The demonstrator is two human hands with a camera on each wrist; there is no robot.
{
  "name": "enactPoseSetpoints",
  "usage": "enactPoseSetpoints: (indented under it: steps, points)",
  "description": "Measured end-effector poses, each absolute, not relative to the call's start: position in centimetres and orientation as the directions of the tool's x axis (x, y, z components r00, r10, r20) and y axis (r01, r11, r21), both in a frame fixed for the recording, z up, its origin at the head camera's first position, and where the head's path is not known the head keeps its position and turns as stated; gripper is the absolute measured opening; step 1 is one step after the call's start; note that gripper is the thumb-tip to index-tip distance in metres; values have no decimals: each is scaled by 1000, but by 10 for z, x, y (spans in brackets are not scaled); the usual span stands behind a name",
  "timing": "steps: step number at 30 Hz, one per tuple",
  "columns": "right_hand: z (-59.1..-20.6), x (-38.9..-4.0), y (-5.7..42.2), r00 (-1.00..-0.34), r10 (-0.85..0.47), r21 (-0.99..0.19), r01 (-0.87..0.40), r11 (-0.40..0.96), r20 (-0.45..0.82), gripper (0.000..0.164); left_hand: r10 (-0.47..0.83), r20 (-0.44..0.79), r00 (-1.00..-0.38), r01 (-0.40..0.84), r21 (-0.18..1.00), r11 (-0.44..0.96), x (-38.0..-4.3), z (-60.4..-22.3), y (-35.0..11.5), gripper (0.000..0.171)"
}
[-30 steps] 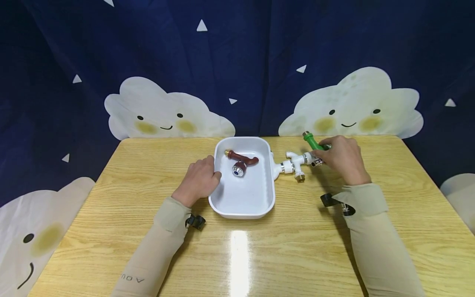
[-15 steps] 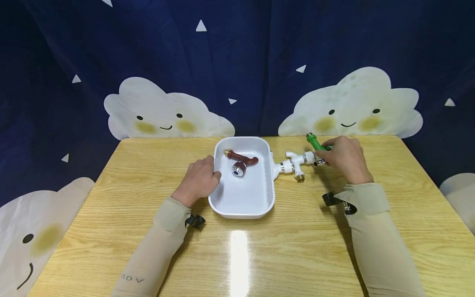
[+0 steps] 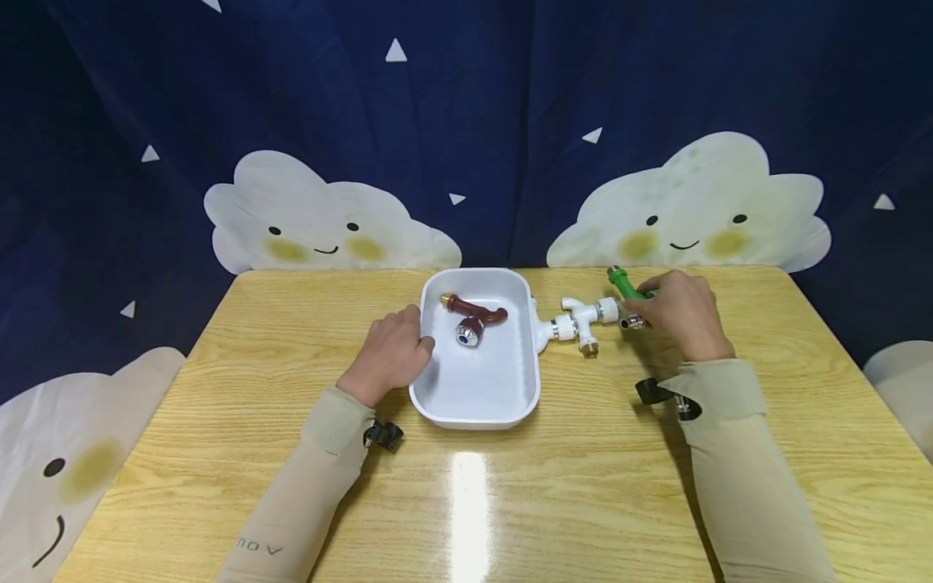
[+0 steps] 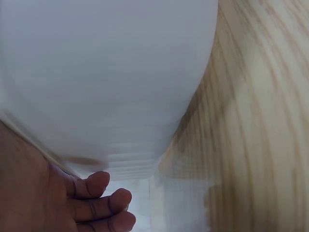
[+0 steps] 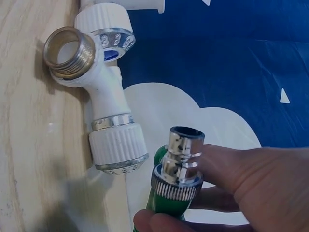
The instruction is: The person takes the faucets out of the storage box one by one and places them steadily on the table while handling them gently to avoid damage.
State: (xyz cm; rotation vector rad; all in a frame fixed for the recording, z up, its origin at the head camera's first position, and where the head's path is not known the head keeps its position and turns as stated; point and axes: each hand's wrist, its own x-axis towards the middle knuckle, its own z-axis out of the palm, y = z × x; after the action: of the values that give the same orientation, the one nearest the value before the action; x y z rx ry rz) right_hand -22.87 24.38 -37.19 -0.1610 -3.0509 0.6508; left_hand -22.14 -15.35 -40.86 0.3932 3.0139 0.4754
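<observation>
A white tray (image 3: pixel 481 389) stands in the middle of the table, and my left hand (image 3: pixel 389 352) grips its left rim. In the left wrist view the fingers (image 4: pixel 113 203) curl beside the tray's pale wall (image 4: pixel 106 87). A dark red tap (image 3: pixel 477 312) with a brass threaded end lies inside the tray. My right hand (image 3: pixel 678 312) pinches a green tap (image 3: pixel 621 280), just right of two white taps (image 3: pixel 583 316) beside the tray. Its chrome nozzle (image 5: pixel 183 150) points up in the right wrist view; part of its body is hidden by the hand.
The wooden table (image 3: pixel 583 486) ends at the back against a dark blue curtain (image 3: pixel 466 121) with white clouds and triangles. A black wrist mount (image 3: pixel 385 436) sits under the left cuff and another mount (image 3: pixel 652 391) under the right.
My right hand and the green tap have shifted slightly right and nearer, a little farther from the white taps. The left hand and the tray have stayed put.
</observation>
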Motion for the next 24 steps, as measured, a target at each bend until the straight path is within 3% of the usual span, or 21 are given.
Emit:
enactPoseSetpoints:
  steps: [24]
  points:
    - [-381, -232, 248, -992, 94, -387, 121, 914, -89, 44, 263, -26, -964, 242, 315, 918, -221, -408, -154, 29]
